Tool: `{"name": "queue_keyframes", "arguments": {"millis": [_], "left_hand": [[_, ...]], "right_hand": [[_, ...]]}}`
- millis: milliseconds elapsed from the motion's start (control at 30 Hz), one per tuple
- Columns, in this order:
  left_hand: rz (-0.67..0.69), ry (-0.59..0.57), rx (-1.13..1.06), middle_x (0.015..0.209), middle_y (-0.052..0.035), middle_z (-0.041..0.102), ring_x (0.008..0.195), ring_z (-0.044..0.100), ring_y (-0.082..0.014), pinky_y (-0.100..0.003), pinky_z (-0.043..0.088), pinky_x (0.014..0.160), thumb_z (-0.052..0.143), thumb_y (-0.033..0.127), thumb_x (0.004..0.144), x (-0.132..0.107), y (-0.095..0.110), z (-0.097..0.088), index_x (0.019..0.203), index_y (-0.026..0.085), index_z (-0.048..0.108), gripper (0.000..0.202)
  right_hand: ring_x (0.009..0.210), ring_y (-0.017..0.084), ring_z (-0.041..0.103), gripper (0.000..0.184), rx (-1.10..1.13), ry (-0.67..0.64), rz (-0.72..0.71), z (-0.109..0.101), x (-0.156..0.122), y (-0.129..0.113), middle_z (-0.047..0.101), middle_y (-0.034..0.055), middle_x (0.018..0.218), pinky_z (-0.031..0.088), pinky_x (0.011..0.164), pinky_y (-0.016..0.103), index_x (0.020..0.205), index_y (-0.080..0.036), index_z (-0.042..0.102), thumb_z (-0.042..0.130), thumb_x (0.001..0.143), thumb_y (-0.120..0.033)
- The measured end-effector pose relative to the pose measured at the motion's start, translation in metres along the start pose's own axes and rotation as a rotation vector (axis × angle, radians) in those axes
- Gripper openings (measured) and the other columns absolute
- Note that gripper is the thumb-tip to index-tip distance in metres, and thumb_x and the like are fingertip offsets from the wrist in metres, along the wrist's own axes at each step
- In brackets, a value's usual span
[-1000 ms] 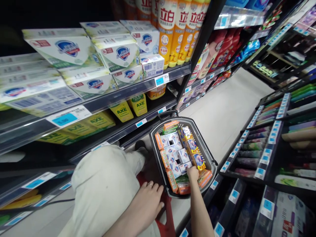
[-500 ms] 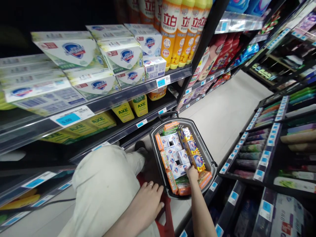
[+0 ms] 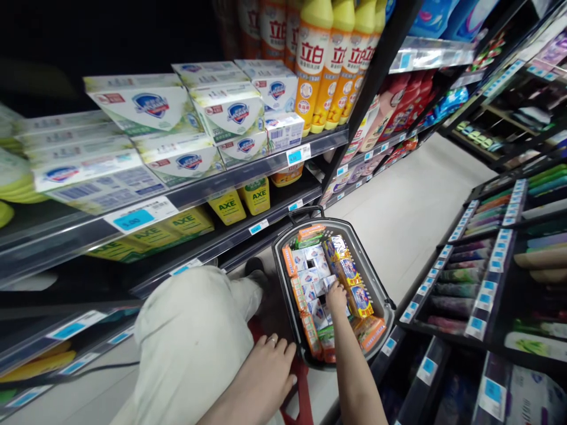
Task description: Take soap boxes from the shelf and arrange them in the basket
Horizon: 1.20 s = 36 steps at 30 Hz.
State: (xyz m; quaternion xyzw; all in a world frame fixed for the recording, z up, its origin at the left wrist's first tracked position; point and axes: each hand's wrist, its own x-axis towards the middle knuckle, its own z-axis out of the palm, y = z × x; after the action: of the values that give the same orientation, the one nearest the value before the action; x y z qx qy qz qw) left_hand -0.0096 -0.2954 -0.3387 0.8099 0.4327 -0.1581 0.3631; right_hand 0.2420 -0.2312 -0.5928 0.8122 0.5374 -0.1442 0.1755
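A dark shopping basket stands on the floor, packed with boxed and wrapped goods. Inside it, my right hand has its fingers closed on a small white soap box in the middle group. Other white soap boxes lie around a dark gap there. Yellow-and-blue packs line the basket's right side; orange packs run along its left and near sides. My left hand, with a ring, rests open near my knee, fingers laid out, outside the basket beside a red strip.
Stacked white soap cartons and orange bottles fill the shelf at left. Yellow AXE bottles stand below. At right, a low rack holds packaged goods. A pale aisle floor runs ahead. My bent knee is beside the basket.
My right hand has moved up and slightly left within the basket, from the near soap boxes onto one further in. The view has shifted a little; my left hand stays resting.
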Motion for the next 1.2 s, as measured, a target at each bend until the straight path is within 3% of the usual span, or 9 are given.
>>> {"name": "queue_keyframes", "arguments": {"millis": [233, 433, 533, 633, 700, 767, 1000, 1133, 1200], "left_hand": [[-0.004, -0.017, -0.013, 0.122, -0.0186, 0.063, 0.120, 0.053, -0.0376, -0.056, 0.040, 0.104, 0.051, 0.025, 0.089, 0.002, -0.001, 0.001, 0.128, 0.010, 0.057, 0.042], [0.006, 0.005, -0.019, 0.122, -0.0197, 0.063, 0.119, 0.053, -0.0388, -0.057, 0.040, 0.104, 0.051, 0.025, 0.089, 0.003, -0.001, 0.003, 0.128, 0.009, 0.057, 0.043], [0.001, -0.010, -0.010, 0.122, -0.0194, 0.063, 0.119, 0.053, -0.0381, -0.056, 0.040, 0.104, 0.051, 0.025, 0.089, 0.003, -0.001, 0.000, 0.128, 0.009, 0.057, 0.043], [0.006, -0.026, -0.002, 0.122, -0.0193, 0.063, 0.120, 0.053, -0.0375, -0.055, 0.040, 0.104, 0.051, 0.026, 0.089, 0.002, -0.001, -0.001, 0.128, 0.010, 0.057, 0.043], [0.014, -0.024, 0.008, 0.121, -0.0193, 0.063, 0.119, 0.053, -0.0374, -0.055, 0.041, 0.104, 0.051, 0.027, 0.089, 0.002, -0.001, 0.000, 0.128, 0.010, 0.057, 0.042], [0.015, -0.020, 0.014, 0.122, -0.0197, 0.063, 0.119, 0.053, -0.0379, -0.055, 0.041, 0.103, 0.051, 0.027, 0.089, 0.002, -0.001, 0.001, 0.127, 0.010, 0.057, 0.042], [0.010, 0.001, 0.006, 0.118, -0.0191, 0.064, 0.117, 0.054, -0.0382, -0.056, 0.042, 0.102, 0.051, 0.025, 0.089, 0.003, -0.001, 0.002, 0.126, 0.010, 0.059, 0.041], [0.014, 0.006, 0.008, 0.119, -0.0192, 0.064, 0.118, 0.053, -0.0385, -0.056, 0.041, 0.102, 0.051, 0.025, 0.089, 0.002, -0.001, 0.001, 0.126, 0.010, 0.059, 0.041], [0.011, 0.013, 0.007, 0.118, -0.0192, 0.064, 0.118, 0.054, -0.0387, -0.056, 0.041, 0.102, 0.051, 0.024, 0.088, 0.002, -0.001, 0.001, 0.125, 0.009, 0.059, 0.041]], "right_hand": [[0.108, 0.031, 0.055, 0.055, -0.037, 0.008, 0.020, 0.009, 0.002, 0.006, 0.048, 0.0323, 0.126, 0.045, 0.083, 0.035, 0.142, 0.004, 0.034, 0.029, 0.089, -0.011], [0.109, 0.033, 0.053, 0.058, -0.006, -0.001, 0.041, 0.006, 0.000, 0.003, 0.049, 0.0326, 0.126, 0.043, 0.084, 0.039, 0.143, 0.001, 0.034, 0.038, 0.089, -0.018], [0.109, 0.033, 0.052, 0.053, -0.014, 0.044, 0.051, -0.004, -0.004, -0.001, 0.050, 0.0296, 0.127, 0.041, 0.085, 0.040, 0.140, -0.002, 0.041, 0.039, 0.090, -0.020], [0.112, 0.031, 0.049, 0.043, -0.013, 0.051, -0.206, -0.010, -0.009, -0.005, 0.056, 0.0188, 0.125, 0.037, 0.091, 0.039, 0.131, -0.015, 0.055, 0.042, 0.090, -0.020], [0.113, 0.029, 0.048, 0.036, -0.003, -0.048, -0.424, -0.009, -0.012, -0.004, 0.062, 0.0118, 0.119, 0.035, 0.094, 0.038, 0.121, -0.022, 0.063, 0.047, 0.089, -0.021], [0.113, 0.028, 0.048, 0.030, -0.004, -0.141, -0.509, -0.003, -0.014, -0.001, 0.065, 0.0083, 0.112, 0.031, 0.096, 0.041, 0.112, -0.026, 0.068, 0.050, 0.088, -0.024], [0.111, 0.030, 0.046, 0.025, 0.029, -0.114, -0.419, 0.018, -0.018, 0.014, 0.068, 0.0063, 0.110, 0.028, 0.093, 0.045, 0.105, -0.029, 0.071, 0.055, 0.087, -0.030], [0.111, 0.031, 0.047, 0.023, 0.080, -0.106, -0.412, 0.014, -0.018, 0.014, 0.068, 0.0054, 0.111, 0.029, 0.093, 0.042, 0.105, -0.027, 0.071, 0.056, 0.087, -0.030], [0.109, 0.028, 0.051, 0.023, 0.181, -0.050, -0.335, 0.009, -0.020, 0.017, 0.068, 0.0067, 0.110, 0.032, 0.091, 0.037, 0.103, -0.023, 0.070, 0.052, 0.090, -0.030]]}}
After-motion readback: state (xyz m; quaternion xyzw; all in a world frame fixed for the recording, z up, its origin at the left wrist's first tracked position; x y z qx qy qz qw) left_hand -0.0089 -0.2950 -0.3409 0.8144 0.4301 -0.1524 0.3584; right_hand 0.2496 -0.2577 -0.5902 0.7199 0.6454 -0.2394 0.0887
